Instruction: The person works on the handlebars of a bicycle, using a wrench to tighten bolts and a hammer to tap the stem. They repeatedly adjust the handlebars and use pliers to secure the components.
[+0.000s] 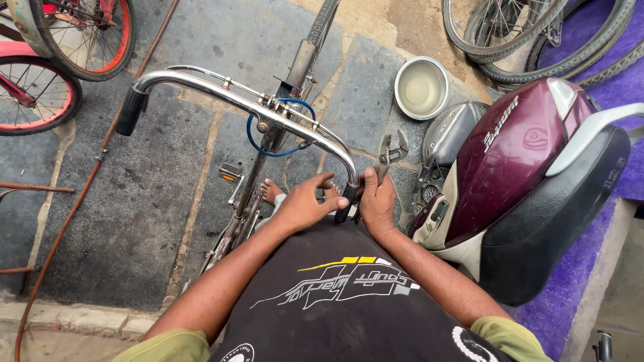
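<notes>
Both hands work at the near end of the bicycle handlebar (248, 104). The left hand (302, 204) rests half-curled beside the black grip (345, 201); the right hand (377, 201) is closed around pliers (389, 153). Seating the grip seems the step in hand, calling for a firm, steady push.

I see a black shirt (349, 302) with white and yellow printed graphics, olive-green trousers (168, 347) at both knees, bare forearms, and a bare foot (272, 191) below.

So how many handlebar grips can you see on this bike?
2: one black grip at the far bar end, untouched; the other at the near end between both hands, partly hidden by them.
</notes>
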